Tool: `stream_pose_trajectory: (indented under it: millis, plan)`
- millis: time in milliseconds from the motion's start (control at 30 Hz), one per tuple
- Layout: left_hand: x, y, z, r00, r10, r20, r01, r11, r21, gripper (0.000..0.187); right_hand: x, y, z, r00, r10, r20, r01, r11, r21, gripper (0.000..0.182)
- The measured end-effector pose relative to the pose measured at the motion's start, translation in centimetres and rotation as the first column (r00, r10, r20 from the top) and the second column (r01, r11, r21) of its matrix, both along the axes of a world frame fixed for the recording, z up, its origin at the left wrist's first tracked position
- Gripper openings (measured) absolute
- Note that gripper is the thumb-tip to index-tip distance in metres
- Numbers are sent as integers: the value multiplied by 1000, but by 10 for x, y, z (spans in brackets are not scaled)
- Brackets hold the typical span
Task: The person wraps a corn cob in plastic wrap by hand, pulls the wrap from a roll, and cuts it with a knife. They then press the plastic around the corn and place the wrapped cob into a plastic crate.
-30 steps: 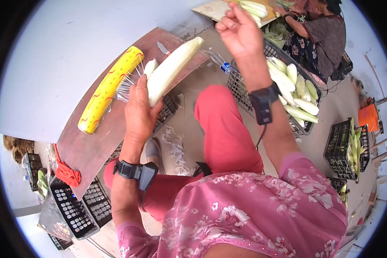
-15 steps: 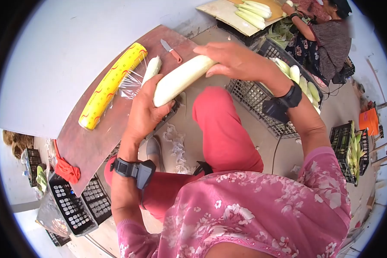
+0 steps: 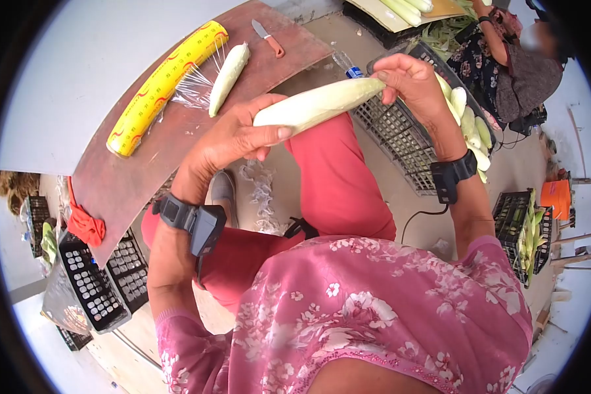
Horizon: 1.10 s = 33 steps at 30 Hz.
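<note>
A pale green, long vegetable (image 3: 318,105), which looks like a peeled ear of corn, is held nearly level above my knees. My left hand (image 3: 236,134) grips its thick end between thumb and fingers. At its narrow tip, my right hand (image 3: 407,82) pinches with thumb and fingertips. Another pale ear (image 3: 230,79) lies on the reddish board (image 3: 138,190), beside a yellow roll of plastic film (image 3: 167,88) whose loose clear film is bunched near that ear. A knife with an orange handle (image 3: 274,46) rests farther back on the board.
A black crate (image 3: 400,148) with pale ears stands right of my knees. A plastic bottle (image 3: 348,65) is behind my right hand. Another person (image 3: 528,79) sits at the upper right. More crates (image 3: 98,289) stand lower left, and one with green husks (image 3: 522,230) at the right.
My right hand has moved from around the ear's far end to a pinch at its tip. The ear is now more level, and the view has shifted, showing the bottle.
</note>
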<state>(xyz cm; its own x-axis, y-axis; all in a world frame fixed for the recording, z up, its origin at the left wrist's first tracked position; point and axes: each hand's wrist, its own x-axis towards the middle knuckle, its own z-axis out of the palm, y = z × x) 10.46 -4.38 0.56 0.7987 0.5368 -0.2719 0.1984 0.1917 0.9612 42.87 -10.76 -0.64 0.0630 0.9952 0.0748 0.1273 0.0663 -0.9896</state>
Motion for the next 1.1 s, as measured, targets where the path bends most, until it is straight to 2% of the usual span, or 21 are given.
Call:
stream_pose_trajectory:
  millis: [133, 233, 267, 333, 367, 467, 567, 667, 767, 867, 967, 1100]
  plan:
    - [-2, 4, -9, 1000, -3, -7, 3, 1000, 18, 63, 12, -4, 6, 958, -183, 222, 186, 982, 4, 22]
    - [-1, 4, -9, 1000, 6, 0, -6, 999, 44, 63, 6, -3, 15, 857, -370, 359, 227, 896, 382, 26]
    - [0, 4, -8, 1000, 7, 2, -7, 998, 59, 63, 0, -13, 27, 787, -338, 516, 161, 920, 356, 36]
    - [0, 4, -9, 1000, 7, 5, -7, 998, 58, 63, -38, -25, 53, 610, -264, 747, -178, 873, 454, 43]
    - [1, 4, -9, 1000, 3, 6, -3, 998, 56, 63, -51, -26, 57, 487, -253, 836, -345, 823, 451, 47]
    - [0, 11, -12, 999, -41, -3, 41, 998, 43, 61, -62, -18, 50, 362, -155, 919, -489, 808, 329, 58]
    - [1, 8, -7, 998, -41, 47, 40, 999, 23, 61, -53, -8, 37, 288, -62, 956, -459, 867, 195, 57]
    - [1, 12, -21, 995, 12, 101, -2, 995, -103, 63, -51, -6, 31, 341, 18, 940, -442, 885, 143, 54]
    - [-3, 13, -25, 989, 31, 148, -12, 991, -132, 58, -50, -5, 28, 366, 30, 930, -458, 876, 152, 50]
    - [-4, 14, -24, 986, 18, 168, -5, 997, -75, 64, -43, -1, 20, 399, 17, 917, -475, 859, 191, 49]
    - [4, 8, -19, 995, 57, 84, -65, 994, 91, 72, -41, -1, 17, 381, -30, 924, -484, 845, 227, 48]
    - [10, 3, -26, 994, 67, 87, -96, 914, 395, 76, -41, -3, 19, 379, -26, 925, -449, 869, 208, 48]
